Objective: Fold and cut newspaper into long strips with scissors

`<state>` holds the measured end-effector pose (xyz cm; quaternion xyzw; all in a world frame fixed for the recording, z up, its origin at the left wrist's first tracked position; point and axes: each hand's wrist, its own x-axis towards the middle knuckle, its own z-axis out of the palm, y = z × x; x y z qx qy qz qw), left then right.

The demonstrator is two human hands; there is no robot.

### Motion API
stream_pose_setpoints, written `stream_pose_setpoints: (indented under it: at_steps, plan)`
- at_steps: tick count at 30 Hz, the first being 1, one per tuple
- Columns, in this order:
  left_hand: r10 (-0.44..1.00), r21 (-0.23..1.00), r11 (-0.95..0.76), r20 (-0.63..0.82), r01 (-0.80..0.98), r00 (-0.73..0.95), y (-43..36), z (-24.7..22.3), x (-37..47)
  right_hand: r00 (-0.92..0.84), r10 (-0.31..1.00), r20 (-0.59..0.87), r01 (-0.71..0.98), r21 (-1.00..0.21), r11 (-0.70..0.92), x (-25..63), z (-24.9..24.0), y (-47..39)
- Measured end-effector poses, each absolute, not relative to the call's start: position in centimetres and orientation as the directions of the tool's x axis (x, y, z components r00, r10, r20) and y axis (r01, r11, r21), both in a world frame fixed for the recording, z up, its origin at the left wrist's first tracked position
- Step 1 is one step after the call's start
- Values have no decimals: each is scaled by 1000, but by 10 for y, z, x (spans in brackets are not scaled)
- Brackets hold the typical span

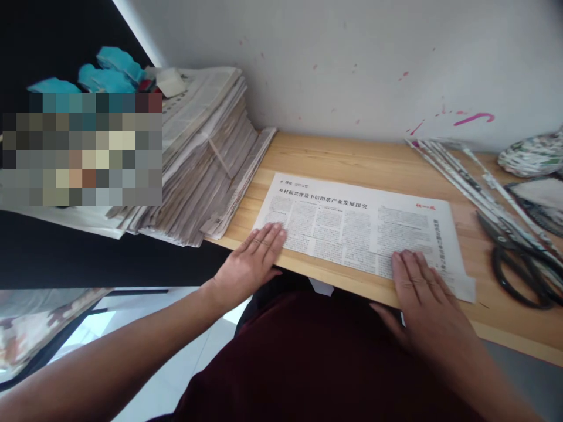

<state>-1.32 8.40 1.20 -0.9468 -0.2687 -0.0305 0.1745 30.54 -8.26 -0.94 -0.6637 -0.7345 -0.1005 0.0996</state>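
Observation:
A printed newspaper sheet (325, 217) lies flat along the front edge of the wooden table (343, 155), one narrow strip of it jutting out at its lower right corner. My left hand (257, 255) rests on its lower left corner, fingers stretched out and the thumb below the table edge. Towards the lower right of the same sheet, my right hand (428, 296) lies with its fingers flat on the print and its thumb off the edge. Neither hand grips anything. Black-handled scissors (514, 258) lie to the right of my right hand.
A tall stack of newspapers (206, 146) stands left, with folded newspaper (241, 181) beside it. Several rolled paper sticks (466, 181) lie at the right, near a woven paper piece (534, 152). Behind rises a pink-stained wall (334, 70). Part of the left side is pixelated.

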Motion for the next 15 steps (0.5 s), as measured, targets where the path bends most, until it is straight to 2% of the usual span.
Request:
stream_pose_setpoints:
  at_steps: [8, 12, 15]
  plan:
    - [630, -223, -707, 231, 671, 741, 90, 19, -42, -89, 955, 282, 996, 35, 82, 304, -11, -82]
    - [686, -128, -668, 275, 733, 674, 79, 15, -37, -80, 956, 281, 996, 64, 64, 301, -7, -83]
    - [684, -50, -673, 339, 738, 646, 67, 7, -22, -57, 968, 244, 998, 43, 48, 297, -3, -82]
